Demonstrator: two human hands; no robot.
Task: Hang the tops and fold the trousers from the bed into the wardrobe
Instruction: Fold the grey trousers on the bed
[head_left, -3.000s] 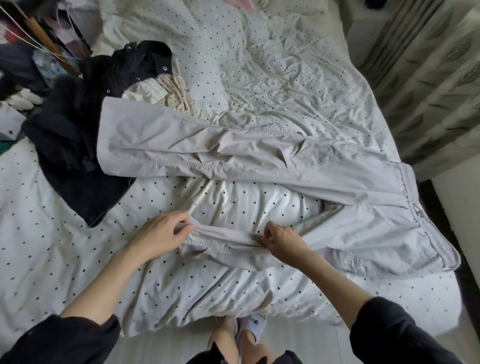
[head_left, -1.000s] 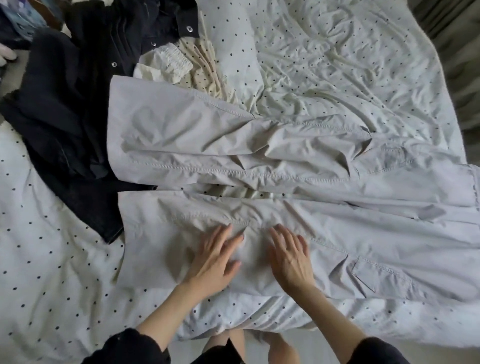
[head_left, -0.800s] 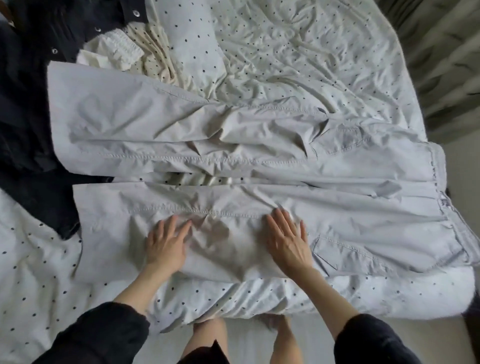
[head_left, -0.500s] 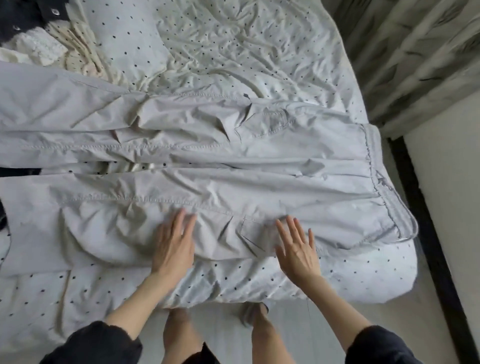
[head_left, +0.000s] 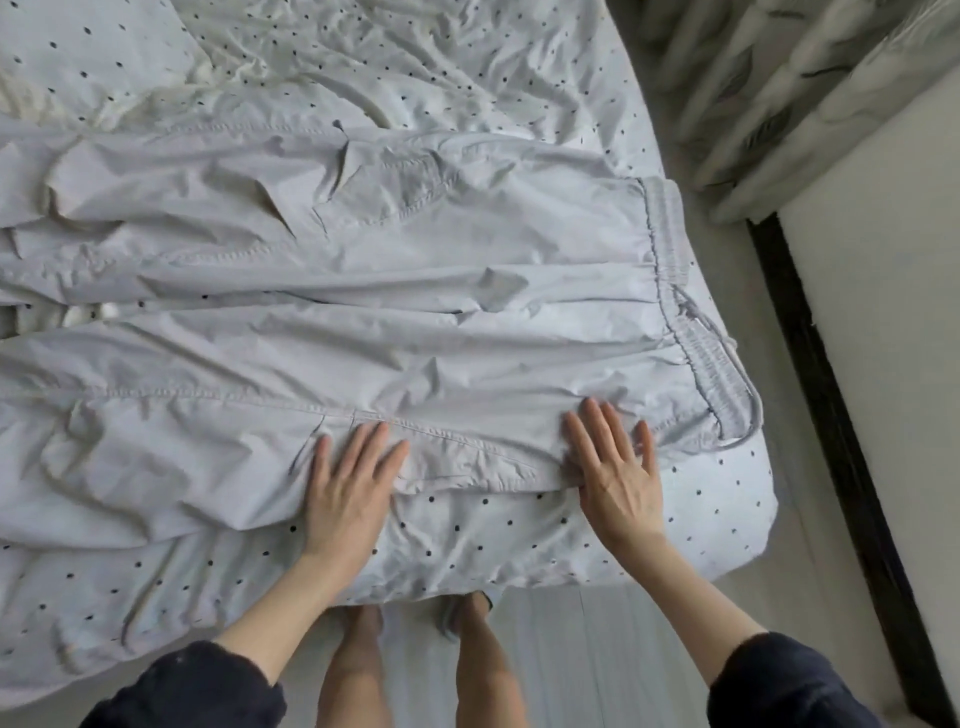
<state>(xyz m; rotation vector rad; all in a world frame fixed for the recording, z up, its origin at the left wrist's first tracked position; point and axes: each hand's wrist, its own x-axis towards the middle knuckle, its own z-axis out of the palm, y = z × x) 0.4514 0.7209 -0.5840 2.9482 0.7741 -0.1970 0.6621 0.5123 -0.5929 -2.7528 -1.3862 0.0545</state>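
The trousers (head_left: 363, 291), pale grey and creased, lie spread flat across the bed (head_left: 519, 530), with the legs running off the left edge of the view and the gathered elastic waistband (head_left: 691, 312) at the right, close to the bed's right-hand corner. The two legs lie side by side, the farther one above and the nearer one below, with a narrow strip of the dotted sheet showing between them at the left. A pocket flap sits on the farther leg, and a stitched seam runs along the nearer one.

The left hand (head_left: 348, 493) lies palm down on the near edge of the nearer leg, fingers straight and slightly spread, pressing the cloth onto the bed without gripping anything. The right hand (head_left: 618, 478) lies palm down too, nearer the waistband, fingers straight and fanned; its fingertips rest on the cloth and its heel on the sheet just below the trousers' edge. The hands are well apart, with the edge of a pocket between them.

Both forearms come out of dark sleeves (head_left: 192, 686). The person's bare legs (head_left: 358, 670) stand against the bed's near side. A patterned curtain (head_left: 789, 88) hangs at the upper right.
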